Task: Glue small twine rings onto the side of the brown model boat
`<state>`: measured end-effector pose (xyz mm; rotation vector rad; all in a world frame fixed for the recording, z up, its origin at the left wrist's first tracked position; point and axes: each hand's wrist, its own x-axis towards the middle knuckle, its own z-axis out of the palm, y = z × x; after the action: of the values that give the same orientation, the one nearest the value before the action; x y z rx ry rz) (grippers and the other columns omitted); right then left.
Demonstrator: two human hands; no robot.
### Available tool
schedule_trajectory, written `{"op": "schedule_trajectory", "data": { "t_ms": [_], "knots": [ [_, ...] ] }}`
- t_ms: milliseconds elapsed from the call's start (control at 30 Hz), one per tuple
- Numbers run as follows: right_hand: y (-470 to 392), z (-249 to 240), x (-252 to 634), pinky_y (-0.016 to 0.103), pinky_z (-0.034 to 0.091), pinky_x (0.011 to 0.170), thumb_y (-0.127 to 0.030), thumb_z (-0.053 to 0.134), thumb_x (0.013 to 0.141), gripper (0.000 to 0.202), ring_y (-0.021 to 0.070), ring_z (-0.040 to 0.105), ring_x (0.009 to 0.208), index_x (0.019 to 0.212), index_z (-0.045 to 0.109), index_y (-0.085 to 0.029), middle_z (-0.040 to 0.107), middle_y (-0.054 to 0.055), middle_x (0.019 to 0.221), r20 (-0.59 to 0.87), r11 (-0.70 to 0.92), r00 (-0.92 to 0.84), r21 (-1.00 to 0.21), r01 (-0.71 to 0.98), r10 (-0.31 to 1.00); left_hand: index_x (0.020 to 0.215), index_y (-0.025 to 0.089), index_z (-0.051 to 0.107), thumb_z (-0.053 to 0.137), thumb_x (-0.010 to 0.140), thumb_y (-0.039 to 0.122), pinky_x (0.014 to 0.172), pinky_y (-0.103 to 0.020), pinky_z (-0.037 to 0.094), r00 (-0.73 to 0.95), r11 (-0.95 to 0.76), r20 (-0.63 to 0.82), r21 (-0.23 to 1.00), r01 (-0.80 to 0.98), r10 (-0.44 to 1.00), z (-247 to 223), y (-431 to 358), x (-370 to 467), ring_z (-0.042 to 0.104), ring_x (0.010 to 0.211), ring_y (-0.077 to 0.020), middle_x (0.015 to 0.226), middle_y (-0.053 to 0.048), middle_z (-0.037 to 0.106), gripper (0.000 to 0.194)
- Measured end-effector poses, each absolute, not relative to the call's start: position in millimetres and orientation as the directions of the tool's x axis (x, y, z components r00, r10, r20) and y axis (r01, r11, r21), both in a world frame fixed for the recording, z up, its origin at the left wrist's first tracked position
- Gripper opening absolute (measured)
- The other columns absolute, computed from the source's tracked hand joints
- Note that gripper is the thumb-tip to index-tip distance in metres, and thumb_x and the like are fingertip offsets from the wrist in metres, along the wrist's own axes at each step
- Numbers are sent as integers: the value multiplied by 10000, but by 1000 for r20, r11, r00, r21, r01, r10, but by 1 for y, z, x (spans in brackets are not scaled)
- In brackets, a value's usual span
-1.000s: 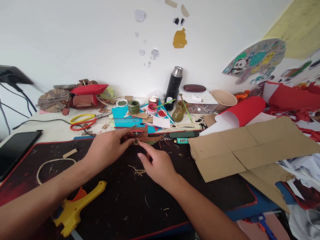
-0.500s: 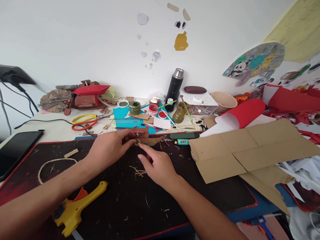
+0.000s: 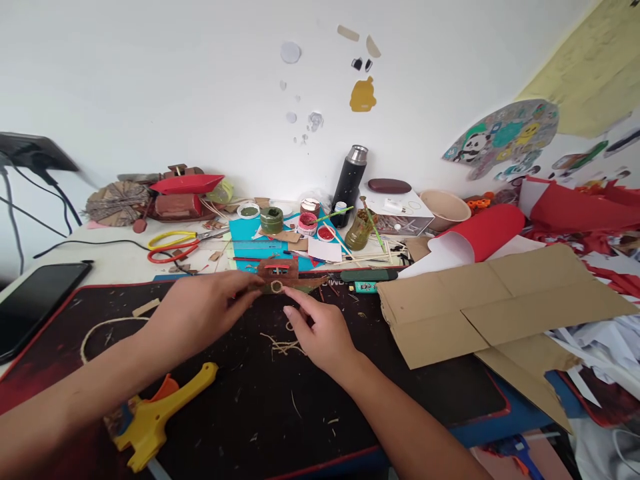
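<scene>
A small brown and green model boat (image 3: 305, 285) with a box-like cabin (image 3: 278, 269) sits on the black mat. A ring of twine (image 3: 277, 287) shows on its near side. My left hand (image 3: 205, 300) has its thumb and fingers closed around the boat's left end. My right hand (image 3: 320, 330) has its index finger stretched out to the ring's right edge, thumb apart, holding nothing. A small loop of twine (image 3: 289, 326) lies by the right thumb, partly hidden. Below the boat lie loose twine scraps (image 3: 281, 345).
A yellow glue gun (image 3: 160, 420) lies near my left forearm. Corrugated cardboard (image 3: 490, 307) covers the right side. Paint jars (image 3: 271, 221), a black flask (image 3: 349, 177) and scissors (image 3: 175, 245) are at the back. A phone (image 3: 40, 307) lies at left.
My left fingers have drawn back left from the twine ring, which now shows fully with the cabin. My right index finger stays by the ring. The view has shifted slightly.
</scene>
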<state>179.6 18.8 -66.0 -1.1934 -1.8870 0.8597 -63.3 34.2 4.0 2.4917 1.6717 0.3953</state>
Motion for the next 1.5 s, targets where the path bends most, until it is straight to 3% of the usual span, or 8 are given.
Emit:
{"op": "schedule_trajectory", "data": {
  "t_ms": [133, 467, 733, 1100, 1267, 1500],
  "knots": [
    [19, -66, 177, 304, 527, 704, -375, 587, 1081, 470, 191, 675, 637, 1493, 756, -225, 792, 33, 784, 231, 350, -299, -825, 443, 926, 1372, 264, 781, 447, 1084, 272, 760, -368, 631, 547, -558, 114, 124, 820, 829, -8, 21, -68, 833, 970, -298, 1248, -116, 852, 442],
    [20, -65, 174, 292, 501, 696, -358, 606, 1079, 472, 194, 671, 636, 1525, 732, -273, 784, 18, 756, 194, 331, -312, -813, 479, 930, 1536, 273, 689, 573, 1023, 96, 676, -345, 594, 564, -565, -27, -42, 824, 825, -10, 24, -55, 814, 895, -291, 1050, -98, 827, 555],
    [22, -65, 174, 285, 486, 699, -341, 611, 1086, 475, 186, 674, 643, 1544, 714, -264, 777, 10, 755, 169, 318, -315, -794, 518, 934, 1546, 267, 675, 562, 1048, 126, 697, -337, 601, 550, -551, -33, -40, 833, 834, -8, 24, -56, 816, 934, -283, 1100, -99, 830, 529],
    [21, -64, 174, 284, 493, 678, -365, 607, 1082, 472, 180, 650, 615, 1524, 731, -259, 762, 4, 728, 179, 313, -302, -813, 490, 936, 1519, 251, 697, 456, 1071, 186, 735, -372, 647, 575, -576, 32, 58, 815, 817, -7, 25, -59, 827, 968, -305, 1157, -122, 845, 512],
    [19, -63, 174, 294, 537, 715, -366, 615, 1075, 440, 188, 686, 641, 1469, 773, -250, 838, 46, 863, 190, 333, -322, -813, 477, 927, 1521, 228, 693, 435, 1065, 201, 840, -426, 674, 569, -572, 67, 28, 820, 819, -8, 29, -60, 818, 1124, -336, 1380, -145, 809, 525],
    [20, -64, 175, 304, 555, 758, -348, 621, 1079, 432, 204, 735, 708, 1467, 771, -235, 856, 61, 916, 184, 341, -340, -804, 487, 922, 1505, 249, 704, 447, 1062, 202, 794, -399, 667, 557, -566, 105, 97, 818, 824, -11, 30, -62, 827, 1067, -321, 1308, -142, 828, 515]
  ]
}}
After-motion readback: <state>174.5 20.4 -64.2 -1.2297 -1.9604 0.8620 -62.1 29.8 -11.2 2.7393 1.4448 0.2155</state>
